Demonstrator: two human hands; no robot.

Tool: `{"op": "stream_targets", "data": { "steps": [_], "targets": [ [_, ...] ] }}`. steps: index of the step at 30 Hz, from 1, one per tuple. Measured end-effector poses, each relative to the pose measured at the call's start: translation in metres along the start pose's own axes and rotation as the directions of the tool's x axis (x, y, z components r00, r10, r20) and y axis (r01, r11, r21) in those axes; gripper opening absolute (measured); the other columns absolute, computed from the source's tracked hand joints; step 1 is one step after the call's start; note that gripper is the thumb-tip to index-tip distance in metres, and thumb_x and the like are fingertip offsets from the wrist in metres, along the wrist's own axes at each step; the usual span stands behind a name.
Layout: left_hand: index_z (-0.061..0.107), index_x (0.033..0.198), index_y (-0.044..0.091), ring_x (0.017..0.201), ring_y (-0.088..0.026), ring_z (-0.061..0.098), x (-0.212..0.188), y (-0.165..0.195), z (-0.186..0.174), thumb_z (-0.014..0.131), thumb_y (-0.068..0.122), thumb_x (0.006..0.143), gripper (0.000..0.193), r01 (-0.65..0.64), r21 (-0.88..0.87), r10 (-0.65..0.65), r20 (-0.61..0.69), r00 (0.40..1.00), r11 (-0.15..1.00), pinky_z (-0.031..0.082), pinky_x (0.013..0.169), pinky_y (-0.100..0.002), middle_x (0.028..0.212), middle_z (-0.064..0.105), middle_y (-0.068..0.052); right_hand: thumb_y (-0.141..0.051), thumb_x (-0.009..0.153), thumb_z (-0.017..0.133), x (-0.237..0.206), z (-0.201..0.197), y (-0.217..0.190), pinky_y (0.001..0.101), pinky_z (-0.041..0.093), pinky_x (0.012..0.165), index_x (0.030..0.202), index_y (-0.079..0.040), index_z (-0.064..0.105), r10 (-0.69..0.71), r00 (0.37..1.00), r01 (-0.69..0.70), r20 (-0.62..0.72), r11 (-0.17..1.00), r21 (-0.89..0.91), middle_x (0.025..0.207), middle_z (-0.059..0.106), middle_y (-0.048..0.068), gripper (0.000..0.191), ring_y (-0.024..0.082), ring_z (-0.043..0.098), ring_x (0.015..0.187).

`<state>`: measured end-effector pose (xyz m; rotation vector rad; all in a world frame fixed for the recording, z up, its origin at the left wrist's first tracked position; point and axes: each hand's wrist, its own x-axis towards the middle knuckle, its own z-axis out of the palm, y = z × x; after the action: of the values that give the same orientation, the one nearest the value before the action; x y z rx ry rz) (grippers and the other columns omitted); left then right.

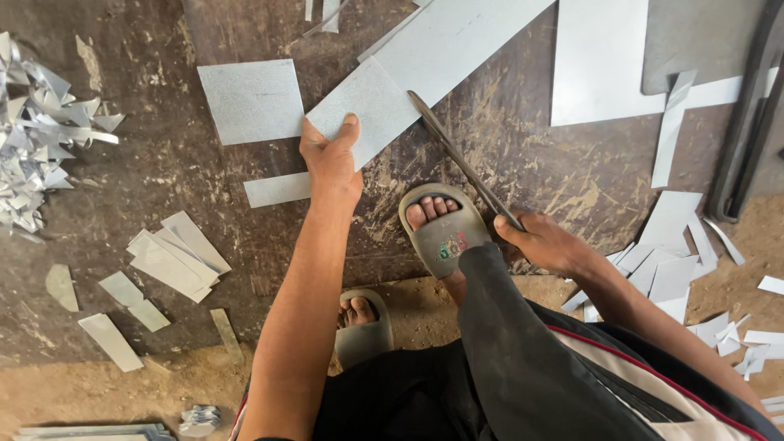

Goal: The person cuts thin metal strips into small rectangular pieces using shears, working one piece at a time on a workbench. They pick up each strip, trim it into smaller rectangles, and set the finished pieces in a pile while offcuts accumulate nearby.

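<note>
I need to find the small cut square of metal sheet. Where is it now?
In the head view the square piece lies flat on the dark board, upper left of centre, just left of the left hand pressing the long metal strip.

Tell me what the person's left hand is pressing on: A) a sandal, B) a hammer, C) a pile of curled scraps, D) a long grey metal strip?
D: the left hand lies flat on the long grey metal strip, while the right hand holds the shears at its edge.
</note>
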<state>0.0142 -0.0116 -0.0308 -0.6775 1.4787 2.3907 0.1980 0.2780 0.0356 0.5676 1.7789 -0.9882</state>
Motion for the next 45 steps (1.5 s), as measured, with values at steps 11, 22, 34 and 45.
{"op": "stream_targets", "data": {
  "steps": [11,22,34,45],
  "targets": [
    [0.052,0.133,0.001,0.111,-0.023,0.066,-0.001,0.002,0.007,0.065,-0.011,0.094,0.043,-0.001,-0.002,0.001,0.008,1.0,1.0,0.057,0.097,-0.044,0.123,0.065,-0.015,-0.069,0.094,0.03,-0.008,-0.007,-0.02,0.0465,0.052,0.086,0.124,0.0,0.062,-0.031,0.999,0.034,0.03,0.996,-0.086,0.094,0.068,0.018,0.081,0.03,0.066,0.097],
    [0.052,0.131,0.003,0.117,-0.025,0.065,0.001,0.002,0.009,0.067,-0.006,0.091,0.044,0.025,0.114,-0.02,-0.046,0.999,0.993,0.055,0.107,-0.048,0.124,0.064,-0.016,-0.052,0.106,0.039,0.008,0.007,-0.004,0.0473,0.051,0.055,0.089,0.002,0.069,-0.053,0.99,0.012,-0.134,0.955,-0.296,0.058,0.057,0.014,0.065,0.028,0.059,0.053],
    [0.058,0.123,0.001,0.099,-0.021,0.067,-0.012,-0.006,0.006,0.068,-0.009,0.091,0.035,0.039,0.007,-0.039,-0.026,0.999,0.999,0.058,0.083,-0.042,0.114,0.068,-0.011,-0.058,0.104,0.038,0.033,-0.006,-0.008,0.0487,0.053,0.063,0.1,0.001,0.067,-0.042,0.998,0.033,-0.047,0.982,-0.187,0.065,0.064,0.02,0.066,0.028,0.066,0.062],
    [0.059,0.122,0.0,0.099,-0.022,0.067,-0.016,-0.006,0.008,0.069,-0.009,0.092,0.032,0.038,-0.043,-0.04,-0.032,0.999,0.998,0.059,0.082,-0.04,0.114,0.068,-0.013,-0.058,0.109,0.036,0.044,0.002,-0.005,0.0533,0.051,0.053,0.085,0.006,0.07,-0.016,0.999,0.008,-0.03,0.974,-0.225,0.068,0.063,0.023,0.076,0.03,0.06,0.055]
  ]
}}
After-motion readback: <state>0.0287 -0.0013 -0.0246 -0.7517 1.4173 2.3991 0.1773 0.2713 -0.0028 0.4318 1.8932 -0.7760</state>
